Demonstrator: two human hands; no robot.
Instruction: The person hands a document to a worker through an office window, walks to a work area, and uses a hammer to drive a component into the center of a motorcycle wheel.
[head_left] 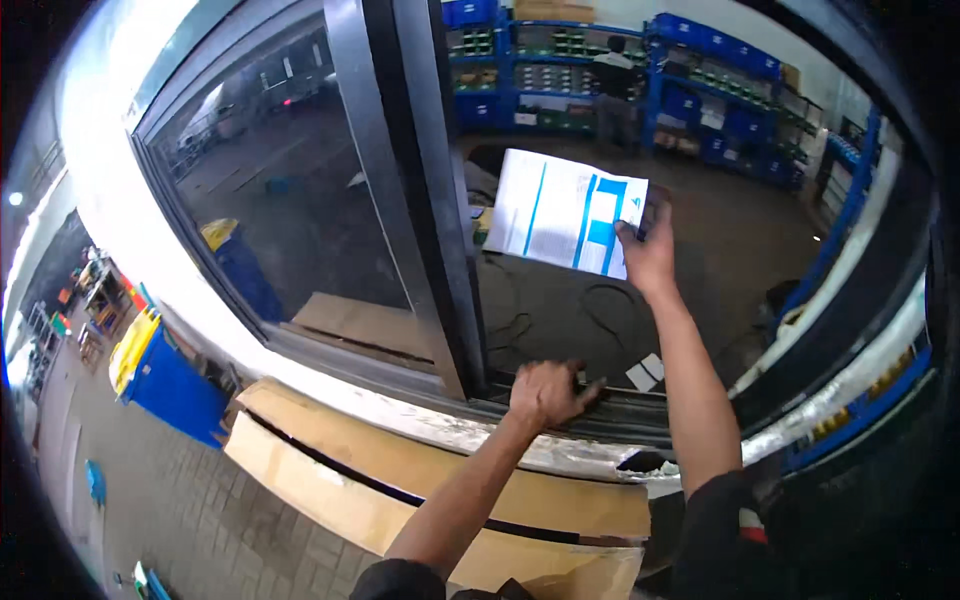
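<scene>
Shelves [578,62] blurry, print [582,186] on paper [565,214] illegible

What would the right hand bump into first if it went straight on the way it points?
The right hand holds paper; beyond that, the way looks free until perhaps the distant person by the blue shelves, though depth is unclear.

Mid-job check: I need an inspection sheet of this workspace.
Surface: window ledge, pale and chipped, beside a dark track.
Job's things: white-and-blue printed paper, held up above the track.
Clutter: small white pieces near the track; cardboard below the ledge.
Hands: right hand grips the paper's right edge; left hand rests at the track, fingers spread.
Cables: thin dark loops beyond the track, possibly cords.
Surroundings: blue bin at left; blue shelving and a person farther beyond.
</scene>
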